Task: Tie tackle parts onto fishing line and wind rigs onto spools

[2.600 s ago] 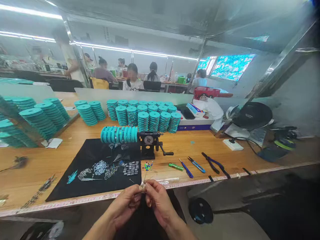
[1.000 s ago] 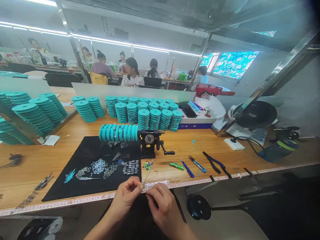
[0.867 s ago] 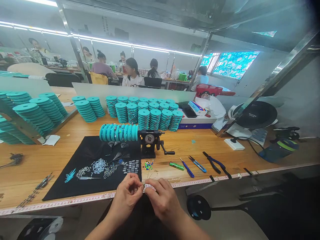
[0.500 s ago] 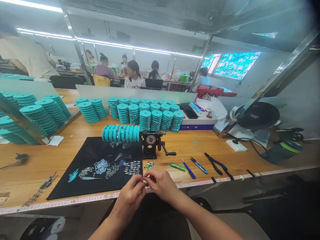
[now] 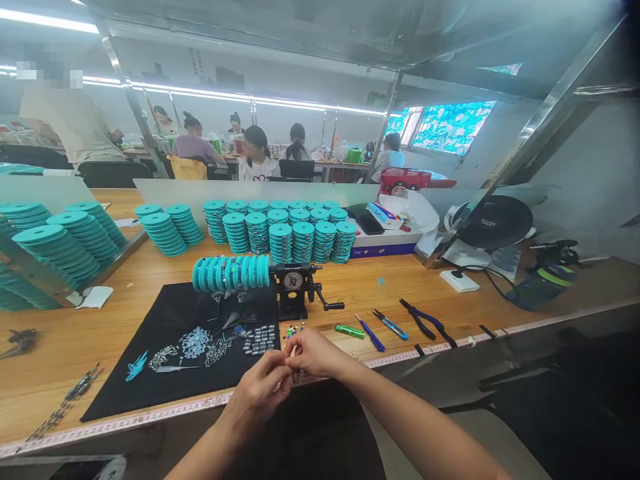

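My left hand (image 5: pixel 264 385) and my right hand (image 5: pixel 314 355) meet at the table's front edge, fingertips pinched close together. Whatever they pinch is too small to make out. Just beyond them lie small coloured beads (image 5: pixel 294 329), partly hidden by my right hand. Left of these, rows of grey cylindrical pieces (image 5: pixel 259 340) rest on a black mat (image 5: pixel 150 327). The mat also bears pale blue bits (image 5: pixel 195 342), small metal pieces (image 5: pixel 163 358) and turquoise slips (image 5: pixel 137 367). Behind stands a black hand-cranked winder (image 5: pixel 293 283) with turquoise spools (image 5: pixel 231 273) on its shaft.
Stacks of turquoise spools (image 5: pixel 281 243) line the back. To the right lie a green tube (image 5: pixel 349 331), a blue-handled tool (image 5: pixel 371 335), snips (image 5: pixel 391 325) and pliers (image 5: pixel 427 321). A measuring tape (image 5: pixel 165 412) runs along the front edge. Several people sit or stand beyond the partition.
The view has shifted a little, so the table's things sit further left. My hands remain together in a pinch, with only slight finger movement.
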`<state>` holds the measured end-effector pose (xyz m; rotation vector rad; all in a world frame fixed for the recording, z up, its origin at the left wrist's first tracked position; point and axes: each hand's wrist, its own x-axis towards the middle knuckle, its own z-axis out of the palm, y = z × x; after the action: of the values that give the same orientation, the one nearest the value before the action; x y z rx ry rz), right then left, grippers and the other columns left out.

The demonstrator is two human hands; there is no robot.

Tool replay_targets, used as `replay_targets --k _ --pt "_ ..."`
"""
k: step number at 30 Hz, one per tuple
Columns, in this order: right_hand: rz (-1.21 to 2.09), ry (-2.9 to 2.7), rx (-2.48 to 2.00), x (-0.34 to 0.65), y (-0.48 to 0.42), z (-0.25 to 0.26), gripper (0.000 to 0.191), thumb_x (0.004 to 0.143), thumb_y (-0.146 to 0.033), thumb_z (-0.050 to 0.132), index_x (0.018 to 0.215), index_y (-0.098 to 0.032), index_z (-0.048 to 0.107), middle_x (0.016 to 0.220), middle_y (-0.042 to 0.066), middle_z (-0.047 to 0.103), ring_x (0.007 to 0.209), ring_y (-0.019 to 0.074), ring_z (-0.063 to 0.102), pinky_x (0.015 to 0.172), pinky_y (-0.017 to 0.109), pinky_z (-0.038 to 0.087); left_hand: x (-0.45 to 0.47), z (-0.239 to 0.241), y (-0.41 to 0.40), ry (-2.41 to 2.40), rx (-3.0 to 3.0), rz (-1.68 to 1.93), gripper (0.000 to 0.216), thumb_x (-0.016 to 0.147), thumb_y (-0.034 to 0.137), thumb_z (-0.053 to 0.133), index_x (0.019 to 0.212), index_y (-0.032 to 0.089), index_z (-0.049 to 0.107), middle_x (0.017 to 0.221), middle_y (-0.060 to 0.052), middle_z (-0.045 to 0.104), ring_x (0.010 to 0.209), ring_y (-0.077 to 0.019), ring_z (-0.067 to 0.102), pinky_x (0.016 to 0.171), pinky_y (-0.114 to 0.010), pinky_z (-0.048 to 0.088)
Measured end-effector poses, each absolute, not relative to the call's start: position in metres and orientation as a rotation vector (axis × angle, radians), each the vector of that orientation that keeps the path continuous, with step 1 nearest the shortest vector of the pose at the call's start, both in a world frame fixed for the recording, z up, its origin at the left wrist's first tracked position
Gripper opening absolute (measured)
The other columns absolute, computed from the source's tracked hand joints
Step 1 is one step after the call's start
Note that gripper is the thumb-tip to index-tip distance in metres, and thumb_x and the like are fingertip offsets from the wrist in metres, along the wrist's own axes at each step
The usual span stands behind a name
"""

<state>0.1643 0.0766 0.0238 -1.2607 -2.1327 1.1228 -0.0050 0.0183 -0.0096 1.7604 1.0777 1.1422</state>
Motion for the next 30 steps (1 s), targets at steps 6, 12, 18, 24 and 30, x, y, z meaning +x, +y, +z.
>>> replay_targets --k 6,12,18,24,30 --pt "0.631 -1.865 -1.346 0.173 0.025 0.061 0.014 0.091 -0.028 0.057 0.089 -0.019 0.068 0.088 0.006 0.07 0.077 0.0186 0.063 0.072 0.029 0.045 0.005 -0.004 0.006 1.241 1.611 1.191 0.009 0.081 0.018 0.064 0.073 0.022 0.068 0.09 -0.004 0.05 0.062 -0.0135 0.049 0.056 -0.025 0.04" --pt "0.915 -1.66 -1.396 0.174 -0.018 0.038 0.016 0.088 -0.033 0.061 0.084 -0.021 0.071 0.068 0.0 0.067 0.052 0.014 0.058 0.052 0.025 0.041 0.011 0.0 -0.001 1.207 1.404 1.143 0.012 0.083 0.029 0.066 0.075 0.021 0.07 0.09 -0.004 0.049 0.075 -0.0176 0.053 0.064 -0.025 0.041" --pt "1.465 -1.265 -1.256 0.159 -0.018 0.004 0.033 0.085 -0.049 0.063 0.086 -0.016 0.063 0.069 0.003 0.065 0.056 0.0166 0.065 0.052 0.026 0.05 0.009 0.007 -0.002 1.237 1.444 1.132 0.012 0.083 0.031 0.067 0.077 0.022 0.074 0.093 -0.005 0.053 0.08 -0.02 0.057 0.068 -0.026 0.044" --pt "0.396 -1.996 -1.221 0.167 -0.025 0.019 0.025 0.095 -0.016 0.042 0.093 -0.02 0.067 0.099 0.012 0.066 0.088 0.024 0.061 0.077 0.036 0.048 0.005 0.009 -0.004 1.257 1.706 1.11 0.015 0.087 0.026 0.062 0.091 0.026 0.076 0.093 -0.006 0.054 0.072 -0.0178 0.056 0.061 -0.026 0.044" --pt "0.742 -2.057 -1.3 0.175 0.018 0.034 0.018 0.094 -0.019 0.049 0.089 -0.02 0.066 0.079 0.003 0.07 0.075 0.0182 0.064 0.07 0.027 0.045 0.0 0.001 0.006 1.031 1.888 1.082 0.024 0.091 0.018 0.054 0.099 0.027 0.075 0.095 -0.009 0.061 0.087 -0.0229 0.06 0.081 -0.032 0.046"
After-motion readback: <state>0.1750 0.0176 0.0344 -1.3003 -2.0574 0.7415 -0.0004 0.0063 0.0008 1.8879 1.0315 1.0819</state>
